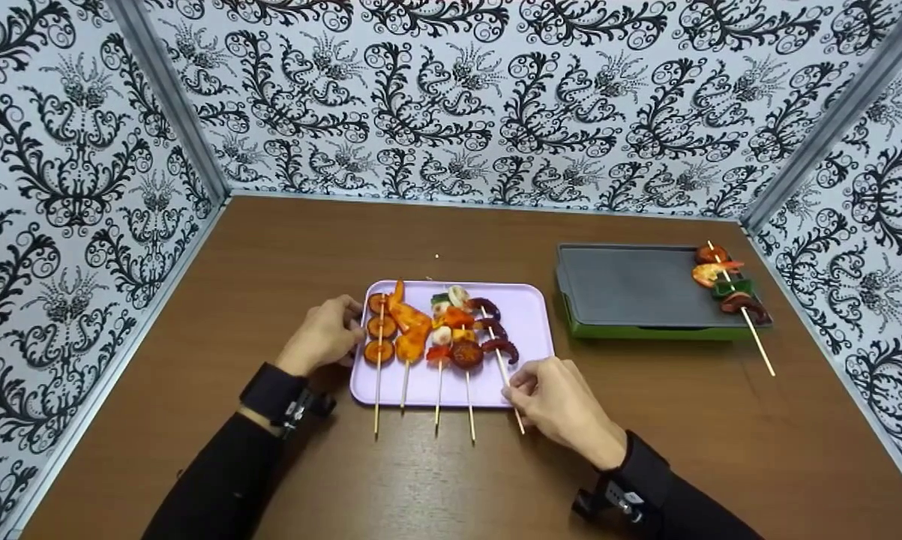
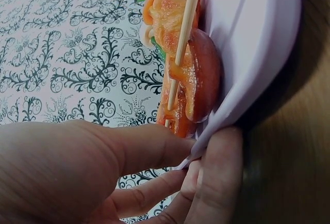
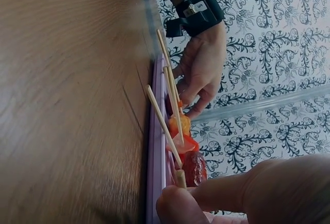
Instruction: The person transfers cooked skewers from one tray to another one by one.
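Note:
A lilac tray (image 1: 529,322) lies on the table with several food skewers side by side. My left hand (image 1: 323,334) grips its left rim; in the left wrist view the thumb and fingers (image 2: 219,177) pinch the tray edge (image 2: 242,92). At the tray's right side, my right hand (image 1: 559,401) pinches the stick of the tentacle skewer (image 1: 498,341), whose dark red curled pieces lie over the tray. Left of it are a mixed skewer (image 1: 465,354), a vegetable skewer (image 1: 441,337), a chicken wing skewer (image 1: 411,334) and a skewer of round brown slices (image 1: 379,351).
To the right stands a green grill with a dark grey plate (image 1: 630,285). Across its right end lies another mixed skewer (image 1: 735,289), its stick jutting past the front edge. Patterned walls (image 1: 451,97) enclose the brown table (image 1: 286,247) at the back and sides.

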Available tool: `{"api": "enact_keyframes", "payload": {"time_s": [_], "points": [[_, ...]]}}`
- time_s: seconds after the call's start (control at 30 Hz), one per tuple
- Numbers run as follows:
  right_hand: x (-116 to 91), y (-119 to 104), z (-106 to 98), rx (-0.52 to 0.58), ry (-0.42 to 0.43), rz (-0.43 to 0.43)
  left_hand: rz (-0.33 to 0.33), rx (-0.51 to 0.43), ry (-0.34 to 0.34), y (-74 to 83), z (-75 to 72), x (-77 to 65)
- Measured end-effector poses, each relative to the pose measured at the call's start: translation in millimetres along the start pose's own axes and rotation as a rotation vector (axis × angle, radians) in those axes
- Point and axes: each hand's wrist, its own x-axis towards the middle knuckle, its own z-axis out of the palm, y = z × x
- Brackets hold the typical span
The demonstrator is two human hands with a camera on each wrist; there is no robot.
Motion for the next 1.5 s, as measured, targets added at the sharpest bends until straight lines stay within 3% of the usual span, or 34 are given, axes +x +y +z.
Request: {"api": "enact_keyframes", "payload": {"time_s": [0.23,0.63,0.77,1.0,1.5], "points": [[-0.9,-0.3,1.3,0.075,-0.043,-0.005,0.004,0.001,0.001,-0.1,0.1,0.7],[-1.1,0.6,-0.9,0.039,-0.069,-0.031,-0.007,0.009,0.002,-0.4,-0.2,1.3],[-0.5,0.9,-3.3,0.012,-0.061,-0.031,0.015,0.048,0.015,-1.7,-0.3,2.1],[0.2,4.2,-6.5,-0.075,-0.009,-0.089,-0.046,-0.038,-0.019,1.0,1.0,1.3],[2.3,9.9,-20.8,-0.168,0.042,-0.085,-0.05,-0.033,-0.016,1.3,0.7,0.2]]}}
